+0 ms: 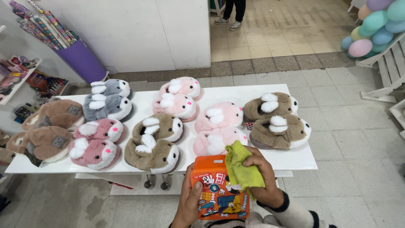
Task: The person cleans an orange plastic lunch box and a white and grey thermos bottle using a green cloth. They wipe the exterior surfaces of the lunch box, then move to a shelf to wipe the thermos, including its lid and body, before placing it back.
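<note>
My left hand grips the left edge of an orange box with cartoon stickers, held low in front of me. My right hand presses a yellow-green cloth against the box's upper right corner. Just beyond the box stands a white table covered with fluffy animal slippers. The nearest are a pink pair, a brown-and-white pair and an olive-brown pair.
More slippers lie further left: grey, pink and tan pairs. A purple bin of rolled paper stands at the back left by a shelf. Balloons and white furniture are at the right. A person's legs show far back.
</note>
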